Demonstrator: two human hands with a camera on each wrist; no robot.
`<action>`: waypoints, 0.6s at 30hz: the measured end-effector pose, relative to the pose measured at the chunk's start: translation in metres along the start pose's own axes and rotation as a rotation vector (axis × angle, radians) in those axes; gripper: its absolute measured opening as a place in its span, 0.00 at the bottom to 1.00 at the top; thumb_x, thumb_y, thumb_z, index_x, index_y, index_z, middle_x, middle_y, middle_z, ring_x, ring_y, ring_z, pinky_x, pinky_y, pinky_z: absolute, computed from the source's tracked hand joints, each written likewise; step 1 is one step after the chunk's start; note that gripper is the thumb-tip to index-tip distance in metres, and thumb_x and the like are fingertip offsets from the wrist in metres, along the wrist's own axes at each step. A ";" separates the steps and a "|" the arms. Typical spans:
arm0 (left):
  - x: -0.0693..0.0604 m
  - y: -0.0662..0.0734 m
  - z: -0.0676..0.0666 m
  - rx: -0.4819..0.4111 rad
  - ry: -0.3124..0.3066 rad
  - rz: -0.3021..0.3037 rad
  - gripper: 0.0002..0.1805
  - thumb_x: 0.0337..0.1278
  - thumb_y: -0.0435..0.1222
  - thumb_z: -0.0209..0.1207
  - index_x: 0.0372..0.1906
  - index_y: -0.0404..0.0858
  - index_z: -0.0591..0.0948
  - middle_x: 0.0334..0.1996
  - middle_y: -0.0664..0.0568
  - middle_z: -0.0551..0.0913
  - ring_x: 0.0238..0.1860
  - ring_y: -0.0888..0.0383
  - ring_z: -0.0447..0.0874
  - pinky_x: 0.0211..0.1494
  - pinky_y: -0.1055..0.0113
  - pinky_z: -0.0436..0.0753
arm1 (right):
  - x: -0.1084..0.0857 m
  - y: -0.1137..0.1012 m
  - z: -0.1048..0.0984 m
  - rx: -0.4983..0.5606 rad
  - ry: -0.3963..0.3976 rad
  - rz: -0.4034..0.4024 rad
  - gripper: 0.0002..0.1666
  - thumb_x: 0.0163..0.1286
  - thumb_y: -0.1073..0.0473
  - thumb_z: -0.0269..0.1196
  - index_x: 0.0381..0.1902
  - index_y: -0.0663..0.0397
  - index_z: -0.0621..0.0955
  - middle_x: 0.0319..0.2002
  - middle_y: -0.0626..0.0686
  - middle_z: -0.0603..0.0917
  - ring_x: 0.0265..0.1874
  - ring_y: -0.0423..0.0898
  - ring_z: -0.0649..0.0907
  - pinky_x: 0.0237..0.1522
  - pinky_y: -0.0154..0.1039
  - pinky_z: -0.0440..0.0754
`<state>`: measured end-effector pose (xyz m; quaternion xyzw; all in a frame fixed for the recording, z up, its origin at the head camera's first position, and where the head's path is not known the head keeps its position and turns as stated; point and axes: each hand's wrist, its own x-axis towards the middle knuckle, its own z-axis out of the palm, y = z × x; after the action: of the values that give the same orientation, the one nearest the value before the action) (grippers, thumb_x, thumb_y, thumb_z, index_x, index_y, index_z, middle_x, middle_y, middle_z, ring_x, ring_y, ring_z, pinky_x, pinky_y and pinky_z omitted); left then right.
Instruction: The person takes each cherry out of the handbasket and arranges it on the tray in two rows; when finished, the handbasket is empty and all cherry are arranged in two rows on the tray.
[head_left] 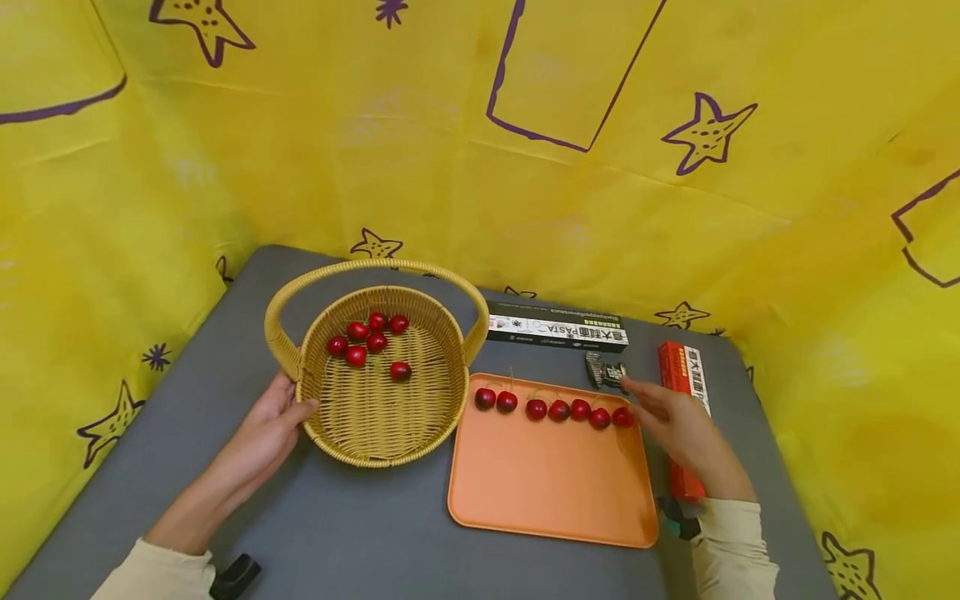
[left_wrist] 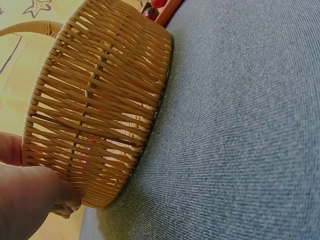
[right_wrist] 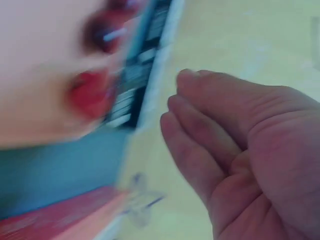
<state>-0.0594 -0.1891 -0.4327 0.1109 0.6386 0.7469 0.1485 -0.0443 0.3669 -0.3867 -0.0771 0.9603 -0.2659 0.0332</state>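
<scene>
A round woven basket (head_left: 382,417) with a tall arched handle stands on the grey table, several red cherries (head_left: 357,356) inside toward its back left. My left hand (head_left: 272,423) grips the basket's left rim, thumb over the edge; the left wrist view shows the slatted wicker side (left_wrist: 100,100) beside the hand (left_wrist: 35,195). An orange tray (head_left: 555,483) lies right of the basket, with a row of cherries (head_left: 558,410) along its far edge. Above the tray's far right corner is my right hand (head_left: 678,425), beside the last cherry (head_left: 623,417). In the right wrist view its loosely extended fingers (right_wrist: 192,145) hold nothing.
A black pasta box (head_left: 557,327) lies behind the tray near the yellow cloth wall (head_left: 480,192). Right of the tray lies a red pasta box (head_left: 684,375), partly behind my right arm. A small dark striped packet (head_left: 604,371) sits just past the tray's far edge.
</scene>
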 end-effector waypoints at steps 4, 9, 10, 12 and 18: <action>-0.001 0.002 0.001 0.002 0.022 -0.006 0.42 0.80 0.23 0.39 0.86 0.38 0.31 0.86 0.38 0.36 0.84 0.40 0.33 0.75 0.76 0.62 | 0.011 -0.043 -0.013 0.062 0.057 -0.134 0.31 0.76 0.62 0.68 0.75 0.44 0.78 0.63 0.56 0.86 0.53 0.51 0.90 0.50 0.37 0.88; 0.003 0.002 0.004 -0.005 0.025 -0.001 0.42 0.79 0.22 0.38 0.85 0.37 0.30 0.86 0.38 0.37 0.84 0.39 0.34 0.76 0.74 0.62 | 0.028 -0.099 -0.009 0.247 0.082 -0.376 0.32 0.73 0.67 0.69 0.72 0.42 0.81 0.65 0.47 0.85 0.54 0.39 0.88 0.47 0.24 0.83; 0.003 0.002 0.004 -0.005 0.024 0.000 0.43 0.79 0.22 0.38 0.85 0.37 0.30 0.86 0.38 0.37 0.84 0.39 0.34 0.77 0.73 0.61 | 0.033 -0.110 -0.005 0.287 0.066 -0.417 0.31 0.73 0.68 0.69 0.71 0.43 0.81 0.65 0.46 0.85 0.54 0.39 0.88 0.44 0.25 0.84; 0.004 0.001 0.004 -0.009 0.023 0.000 0.43 0.79 0.22 0.38 0.85 0.36 0.30 0.86 0.38 0.36 0.84 0.40 0.33 0.79 0.70 0.58 | 0.043 -0.133 0.006 0.364 0.007 -0.478 0.30 0.73 0.69 0.69 0.70 0.44 0.83 0.61 0.46 0.87 0.45 0.38 0.91 0.34 0.30 0.86; 0.000 -0.003 0.001 -0.022 0.041 0.002 0.43 0.78 0.21 0.38 0.85 0.36 0.30 0.86 0.39 0.36 0.84 0.40 0.32 0.81 0.69 0.55 | 0.080 -0.190 0.051 0.434 -0.223 -0.534 0.26 0.79 0.58 0.65 0.71 0.33 0.81 0.57 0.41 0.89 0.17 0.39 0.83 0.18 0.37 0.80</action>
<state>-0.0586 -0.1873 -0.4351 0.0948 0.6331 0.7561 0.1359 -0.0927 0.1669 -0.3341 -0.3450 0.8181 -0.4527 0.0825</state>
